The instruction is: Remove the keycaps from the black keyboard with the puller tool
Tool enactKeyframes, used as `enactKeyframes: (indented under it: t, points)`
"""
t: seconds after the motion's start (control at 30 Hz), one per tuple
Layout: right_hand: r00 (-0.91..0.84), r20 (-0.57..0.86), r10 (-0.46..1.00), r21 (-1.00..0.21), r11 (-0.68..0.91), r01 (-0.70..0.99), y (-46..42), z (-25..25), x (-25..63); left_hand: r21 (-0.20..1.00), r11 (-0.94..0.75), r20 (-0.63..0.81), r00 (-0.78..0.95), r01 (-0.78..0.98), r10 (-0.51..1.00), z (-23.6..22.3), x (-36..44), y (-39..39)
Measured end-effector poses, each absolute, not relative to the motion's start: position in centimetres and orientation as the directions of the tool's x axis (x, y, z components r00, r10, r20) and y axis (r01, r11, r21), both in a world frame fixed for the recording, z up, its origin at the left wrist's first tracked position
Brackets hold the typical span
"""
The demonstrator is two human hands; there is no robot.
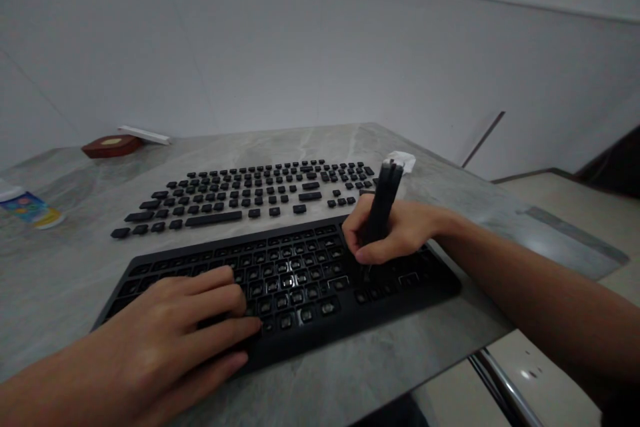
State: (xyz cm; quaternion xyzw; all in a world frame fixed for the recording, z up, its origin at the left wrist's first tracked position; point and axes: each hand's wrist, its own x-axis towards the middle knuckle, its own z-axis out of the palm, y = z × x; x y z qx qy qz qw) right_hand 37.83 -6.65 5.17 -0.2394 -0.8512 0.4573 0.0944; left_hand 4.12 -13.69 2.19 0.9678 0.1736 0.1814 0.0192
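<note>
A black keyboard [280, 337] with its keycaps off lies on the table, its rows of bare switch sockets showing. My left hand [170, 327] rests on the keyboard's left part, fingers stretched out and slightly apart, palm down. Over the right part, my right hand [395, 230] is closed around a thick black tool [384, 200], held upright like a pen. The tool's lower tip points down at the sockets near the arrow-key area; its kind is hard to tell. Behind the keyboard, the loose black keycaps [214, 218] are laid out in keyboard order.
A crumpled white tissue [404, 161] lies behind my right hand. At the far left are a colourful container [33, 208], a dark red-brown wooden object [111, 146] and a white strip [145, 135]. The grey marble-look table [350, 140] backs onto a pale wall.
</note>
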Motion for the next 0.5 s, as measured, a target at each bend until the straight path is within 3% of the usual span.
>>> enactKeyframes:
  t: [0.2,0.4,0.5]
  points:
    - [-0.901,-0.075,0.428,-0.828,0.477,0.296,-7.4,6.1,37.5,0.082,-0.918,0.174,0.902,0.387,0.396,1.9,6.3,-14.1]
    - [-0.916,-0.139,0.377,-0.762,0.55,0.342,-7.5,6.2,37.7,0.094,-0.893,0.162,0.878,0.44,0.449,2.4,9.3,-14.0]
    - [-0.93,-0.103,0.352,-0.737,0.601,0.309,-7.6,5.4,37.8,0.097,-0.903,0.169,0.887,0.418,0.429,2.5,10.8,-13.9]
